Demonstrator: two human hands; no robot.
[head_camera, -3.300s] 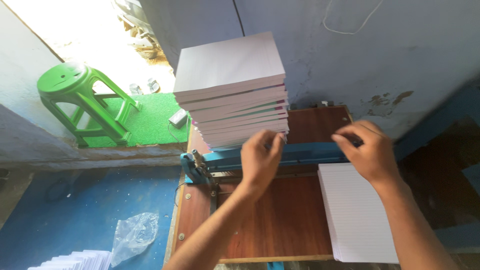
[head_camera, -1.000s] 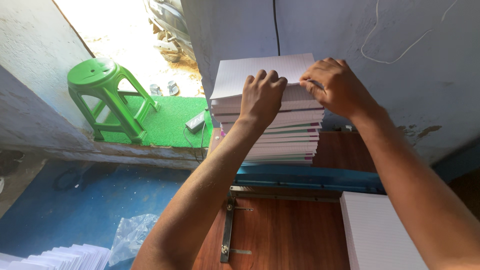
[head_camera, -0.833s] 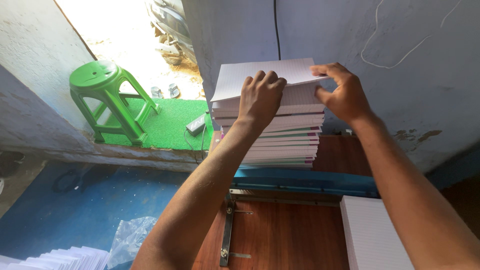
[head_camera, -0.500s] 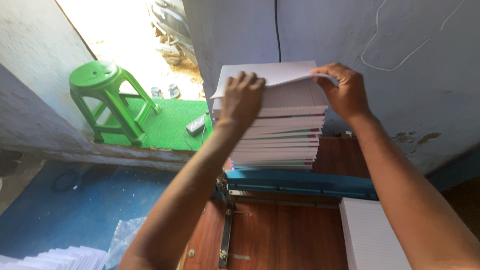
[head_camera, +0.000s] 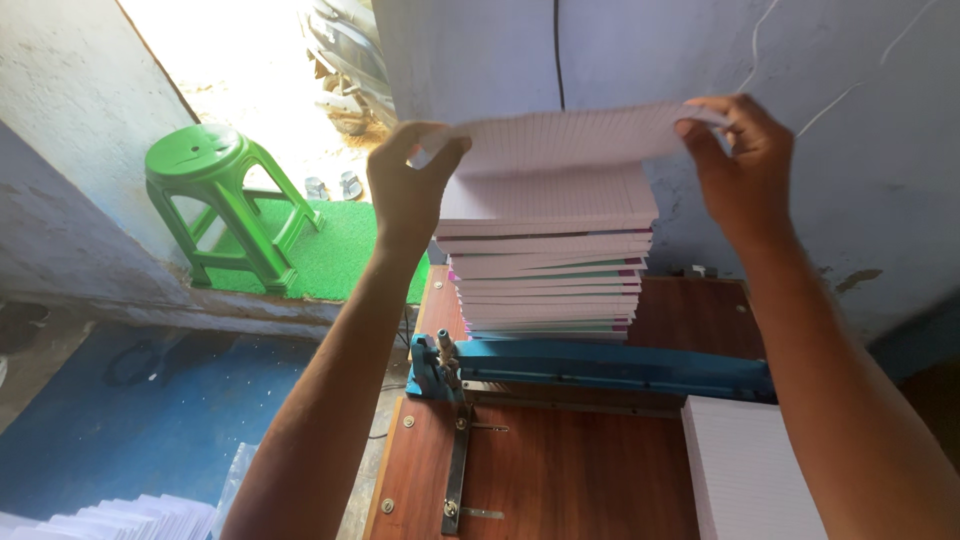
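My left hand (head_camera: 408, 180) pinches the left edge of a thin bundle of ruled paper sheets (head_camera: 570, 140). The bundle's right edge is gripped by my right hand (head_camera: 745, 170). The sheets hang lifted a little above a tall stack of paper (head_camera: 548, 265) that stands at the back of a brown wooden table (head_camera: 580, 470). In front of the stack lies the blue bar of a paper cutter (head_camera: 610, 368).
A second pile of ruled sheets (head_camera: 745, 480) lies on the table's right side. A green plastic stool (head_camera: 215, 200) stands on a green mat by the doorway at left. Fanned white paper (head_camera: 110, 518) and a clear plastic bag lie on the blue floor.
Both hands went from the cutter up to the top of the stack, took hold of the uppermost sheets and raised them off the pile.
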